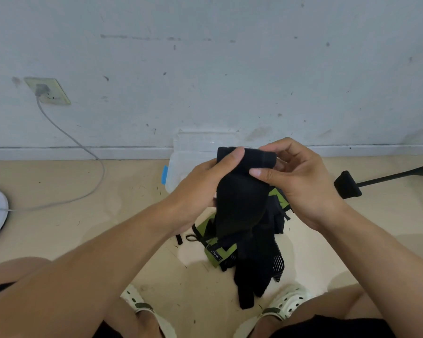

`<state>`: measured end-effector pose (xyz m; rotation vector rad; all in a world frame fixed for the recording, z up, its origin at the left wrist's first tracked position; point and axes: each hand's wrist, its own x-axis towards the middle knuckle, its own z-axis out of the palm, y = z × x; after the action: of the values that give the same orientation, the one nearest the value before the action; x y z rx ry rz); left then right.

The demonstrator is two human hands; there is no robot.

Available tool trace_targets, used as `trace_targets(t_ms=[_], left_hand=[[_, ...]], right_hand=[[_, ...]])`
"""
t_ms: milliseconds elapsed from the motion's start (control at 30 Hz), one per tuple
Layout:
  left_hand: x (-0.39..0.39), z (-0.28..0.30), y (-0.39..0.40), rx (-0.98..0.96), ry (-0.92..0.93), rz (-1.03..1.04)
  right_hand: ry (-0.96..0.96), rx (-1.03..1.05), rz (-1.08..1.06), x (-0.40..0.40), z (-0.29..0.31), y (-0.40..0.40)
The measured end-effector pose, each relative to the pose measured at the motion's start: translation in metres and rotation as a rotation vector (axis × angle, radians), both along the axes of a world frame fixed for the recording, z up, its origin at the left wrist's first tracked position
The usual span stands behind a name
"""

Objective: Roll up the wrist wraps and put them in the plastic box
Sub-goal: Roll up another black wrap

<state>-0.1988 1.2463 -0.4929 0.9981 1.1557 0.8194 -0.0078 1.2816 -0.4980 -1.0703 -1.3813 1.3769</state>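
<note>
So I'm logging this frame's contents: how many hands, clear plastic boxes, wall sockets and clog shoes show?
Hands: 2, left hand and right hand, both gripping the black wrap
Plastic box: 1
Wall socket: 1
Clog shoes: 2, and
Total: 6

Black wrap (pixel 239 191) held up w/ top end partly rolled, rest hanging down in a loose fold, approx. upright, just in front of the box. Pile of other wraps (pixel 249 254) lies on floor below it: black & green fabric, one striped bit, a green label w/ lettering, straps and a loop sticking out at left. Box (pixel 181 172) is clear plastic w/ blue latch on its left side, sits on floor vs. wall, mostly hidden behind the held wrap; contents can't be made out.
</note>
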Motion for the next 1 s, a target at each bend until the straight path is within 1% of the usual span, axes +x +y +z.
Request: trace_targets(t_ms=[133, 200, 333, 433, 567, 700, 767, 833, 933, 1000], left_hand=[[0.0014, 0.0007, -0.0004, -0.033, -0.03, 0.022], [0.0032, -0.0002, -0.0015, -0.031, -0.044, 0.035], [0.0019, -0.0036, -0.0004, -0.05, -0.092, 0.145], [-0.0008, -0.0054, 0.0015, -0.015, -0.066, 0.205], [-0.0013, -0.0069, 0.0017, 0.05, -0.059, 0.196], [-0.0029, -0.0073, 0.0016, 0.09, -0.064, 0.188], [-0.0037, -0.0074, 0.001, 0.095, -0.078, 0.186], [-0.0038, -0.008, 0.0008, 0.088, -0.082, 0.183], [-0.0034, -0.0078, 0.002, 0.082, -0.08, 0.186], [-0.0018, -0.0057, 0.0021, 0.04, -0.094, 0.21]], right_hand=[[-0.045, 0.102, -0.026, -0.0014, 0.0, -0.0039], [-0.068, 0.114, -0.017, -0.0019, -0.0024, -0.004], [-0.128, 0.023, 0.066, 0.001, -0.0005, 0.0006], [-0.128, -0.064, 0.148, 0.0039, 0.0026, 0.0018], [-0.109, -0.081, 0.118, 0.0012, 0.0024, 0.0009], [-0.091, -0.148, 0.177, 0.0021, -0.0003, 0.0009], [-0.082, -0.145, 0.2, 0.0019, -0.0005, 0.0005], [-0.056, -0.117, 0.186, 0.0, -0.0001, -0.0003], [-0.041, -0.075, 0.11, -0.0019, -0.0009, -0.001], [-0.049, -0.025, 0.078, -0.0028, -0.0019, -0.0014]])
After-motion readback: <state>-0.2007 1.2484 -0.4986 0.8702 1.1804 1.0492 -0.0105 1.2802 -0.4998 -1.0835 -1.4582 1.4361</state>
